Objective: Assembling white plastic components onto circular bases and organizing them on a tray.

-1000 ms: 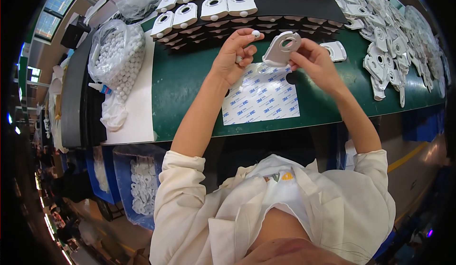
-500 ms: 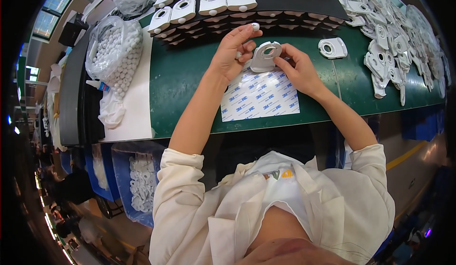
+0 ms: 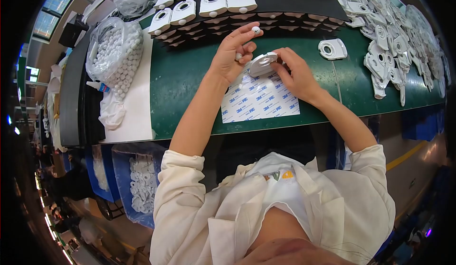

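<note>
White plate, rounded at one end, round opening through it; tipped well over, seen at a shallow slant. Plate (image 3: 262,65) pinched at its right edge by right hand (image 3: 295,72), at the far edge of the printed sheet (image 3: 260,104); contact with sheet unclear. First ball (image 3: 256,30): small, white, dark spot; at left hand's (image 3: 230,56) fingertips, beyond the sheet. Second ball (image 3: 238,56): white, partly hidden in the curled fingers, just past the sheet's far left corner.

A paned window (image 3: 58,2) faces yellow-striped floor (image 3: 404,177).
</note>
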The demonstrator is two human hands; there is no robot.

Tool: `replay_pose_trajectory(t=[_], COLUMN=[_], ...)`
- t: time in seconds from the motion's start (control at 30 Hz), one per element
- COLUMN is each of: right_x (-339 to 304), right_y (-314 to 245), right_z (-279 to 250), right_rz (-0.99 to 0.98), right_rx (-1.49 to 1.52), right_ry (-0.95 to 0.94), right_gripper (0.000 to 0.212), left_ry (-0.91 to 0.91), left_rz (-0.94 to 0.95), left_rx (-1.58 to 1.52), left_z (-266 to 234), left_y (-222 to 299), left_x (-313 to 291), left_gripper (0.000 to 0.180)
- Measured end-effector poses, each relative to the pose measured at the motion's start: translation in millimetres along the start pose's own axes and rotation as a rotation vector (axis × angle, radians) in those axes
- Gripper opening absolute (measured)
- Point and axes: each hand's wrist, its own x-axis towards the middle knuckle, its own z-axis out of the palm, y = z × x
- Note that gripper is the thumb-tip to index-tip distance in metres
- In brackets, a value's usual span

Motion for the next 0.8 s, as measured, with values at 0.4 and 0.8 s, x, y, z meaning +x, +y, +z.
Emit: replay_pose_trajectory(t=[0.4, 0.8], right_x=[6.6, 3.7], right_y=[27.2, 24.6], right_z=[-15.9, -17.3], right_rz=[0.335, 0.391], right_rx=[1.171, 1.199], right_ry=[0.208, 0.164], right_gripper=[0.024, 0.025], left_ry=[0.049, 0.047], left_rz=[-0.030, 0.028], left_rx=[0.306, 0.497], left_z=[13.8, 17.4], left_y=[-2.4, -7.3], left_x=[-6.0, -6.2], left_gripper=[0.026, 0.027])
